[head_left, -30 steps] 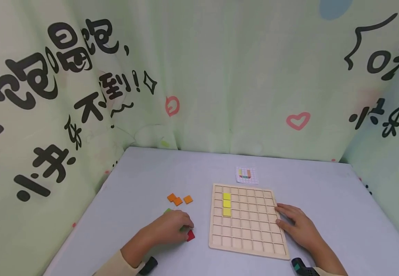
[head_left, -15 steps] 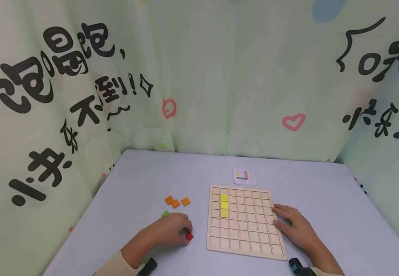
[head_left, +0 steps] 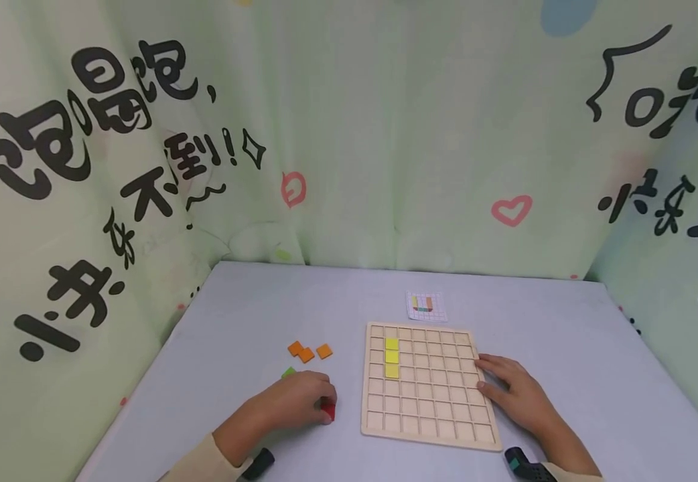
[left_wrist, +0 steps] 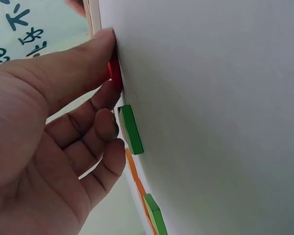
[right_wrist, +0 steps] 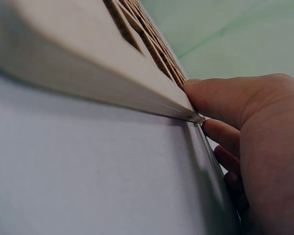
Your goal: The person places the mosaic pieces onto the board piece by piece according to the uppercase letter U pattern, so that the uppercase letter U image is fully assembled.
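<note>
My left hand (head_left: 297, 400) pinches a red square tile (head_left: 329, 408) between thumb and index finger, low over the table left of the board. In the left wrist view a green tile (left_wrist: 132, 129) lies close by the other fingers, and a second green tile (left_wrist: 156, 215) lies farther off. The wooden grid board (head_left: 439, 402) holds a column of yellow tiles (head_left: 391, 357) in its second column from the left. At the board's right edge rests my right hand (head_left: 520, 395), thumb and fingertips touching the rim, fingers loosely extended.
Several orange tiles (head_left: 306, 355) lie on the white table (head_left: 252, 314) beyond the left hand. A small card (head_left: 426, 305) printed with a coloured U-like pattern on a grid lies behind the board. A patterned curtain (head_left: 349, 134) surrounds the table's back and sides.
The left thumb and index finger have closed on the red tile, which has turned slightly and now sits more between the fingers. The right hand stays at the board; the head view has shifted slightly.
</note>
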Demonstrator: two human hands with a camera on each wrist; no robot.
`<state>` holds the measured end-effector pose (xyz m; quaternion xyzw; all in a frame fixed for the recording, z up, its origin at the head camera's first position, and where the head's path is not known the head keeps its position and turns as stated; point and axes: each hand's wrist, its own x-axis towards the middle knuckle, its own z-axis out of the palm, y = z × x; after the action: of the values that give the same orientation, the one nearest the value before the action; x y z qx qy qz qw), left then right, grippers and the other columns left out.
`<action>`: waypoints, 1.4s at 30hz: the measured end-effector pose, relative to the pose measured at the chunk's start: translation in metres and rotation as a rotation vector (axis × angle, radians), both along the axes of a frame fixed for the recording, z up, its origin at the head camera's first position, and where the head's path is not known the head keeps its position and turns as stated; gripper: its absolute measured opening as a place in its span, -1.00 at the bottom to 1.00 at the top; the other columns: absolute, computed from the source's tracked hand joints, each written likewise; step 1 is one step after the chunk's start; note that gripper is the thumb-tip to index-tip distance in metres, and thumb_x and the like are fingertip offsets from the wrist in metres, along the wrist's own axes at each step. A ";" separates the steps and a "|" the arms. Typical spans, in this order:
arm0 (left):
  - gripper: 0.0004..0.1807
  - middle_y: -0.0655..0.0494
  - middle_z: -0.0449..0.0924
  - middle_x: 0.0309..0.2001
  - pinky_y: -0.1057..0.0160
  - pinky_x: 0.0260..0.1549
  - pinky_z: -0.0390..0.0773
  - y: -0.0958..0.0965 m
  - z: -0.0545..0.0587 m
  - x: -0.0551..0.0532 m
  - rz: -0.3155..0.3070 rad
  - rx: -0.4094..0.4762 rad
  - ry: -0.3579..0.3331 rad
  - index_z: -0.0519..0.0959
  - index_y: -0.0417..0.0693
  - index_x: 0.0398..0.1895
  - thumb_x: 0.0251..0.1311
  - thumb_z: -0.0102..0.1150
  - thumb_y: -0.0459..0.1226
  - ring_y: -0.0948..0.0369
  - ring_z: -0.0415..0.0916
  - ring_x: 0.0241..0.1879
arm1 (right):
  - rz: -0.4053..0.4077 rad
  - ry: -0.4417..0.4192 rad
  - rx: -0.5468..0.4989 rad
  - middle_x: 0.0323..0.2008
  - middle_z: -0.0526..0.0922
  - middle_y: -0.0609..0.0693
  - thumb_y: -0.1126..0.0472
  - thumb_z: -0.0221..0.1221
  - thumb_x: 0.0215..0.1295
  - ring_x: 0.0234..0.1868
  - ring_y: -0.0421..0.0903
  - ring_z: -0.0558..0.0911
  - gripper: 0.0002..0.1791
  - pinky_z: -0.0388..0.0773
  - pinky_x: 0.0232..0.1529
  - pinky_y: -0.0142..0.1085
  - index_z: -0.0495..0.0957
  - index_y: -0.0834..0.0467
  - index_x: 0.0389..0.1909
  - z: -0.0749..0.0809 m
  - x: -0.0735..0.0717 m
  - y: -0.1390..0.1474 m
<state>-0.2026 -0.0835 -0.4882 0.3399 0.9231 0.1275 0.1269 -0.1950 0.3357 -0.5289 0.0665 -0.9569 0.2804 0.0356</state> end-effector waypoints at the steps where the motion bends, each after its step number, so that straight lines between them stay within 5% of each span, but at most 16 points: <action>1: -0.87 0.45 0.39 -0.45 0.43 -0.35 0.45 0.001 0.001 0.000 -0.010 -0.001 0.006 0.65 0.22 -0.41 0.03 0.47 -0.14 0.42 0.35 -0.41 | 0.000 -0.001 -0.002 0.30 0.38 0.19 -0.11 0.19 0.31 0.34 0.29 0.22 -0.36 0.11 0.22 0.27 0.47 0.22 0.26 0.000 0.000 0.000; 21: -0.91 0.41 0.36 -0.56 0.45 -0.53 0.35 0.003 0.000 -0.003 -0.064 0.019 0.155 0.60 0.19 -0.44 0.15 0.34 -0.13 0.40 0.30 -0.52 | 0.000 0.006 -0.007 0.30 0.38 0.19 -0.15 0.19 0.29 0.35 0.28 0.20 -0.33 0.09 0.23 0.27 0.47 0.21 0.26 0.001 -0.001 0.001; 30: -0.81 0.45 0.46 -0.39 0.45 -0.36 0.46 -0.002 -0.001 -0.005 -0.016 0.038 0.012 0.72 0.15 -0.22 0.07 0.44 -0.14 0.42 0.38 -0.38 | 0.004 0.005 0.002 0.31 0.37 0.19 -0.16 0.18 0.30 0.35 0.29 0.21 -0.34 0.09 0.23 0.26 0.47 0.22 0.26 0.003 0.000 0.002; 36: -0.70 0.45 0.49 -0.34 0.48 -0.33 0.46 0.000 0.001 -0.007 -0.060 0.052 0.007 0.69 0.18 -0.04 0.12 0.41 -0.14 0.45 0.41 -0.35 | -0.004 0.001 0.005 0.32 0.36 0.19 -0.15 0.18 0.31 0.35 0.29 0.19 -0.34 0.09 0.23 0.27 0.47 0.22 0.26 0.002 -0.001 0.003; 42: -0.84 0.44 0.43 -0.38 0.50 -0.34 0.43 0.004 0.004 -0.005 -0.077 0.015 0.021 0.67 0.16 -0.20 0.14 0.39 -0.16 0.43 0.37 -0.37 | -0.006 -0.003 0.000 0.32 0.36 0.20 -0.13 0.19 0.30 0.35 0.30 0.20 -0.35 0.09 0.22 0.28 0.47 0.22 0.26 0.000 -0.001 0.001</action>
<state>-0.2078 -0.0797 -0.4845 0.3775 0.9097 0.1256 0.1194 -0.1956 0.3364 -0.5290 0.0633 -0.9571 0.2805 0.0352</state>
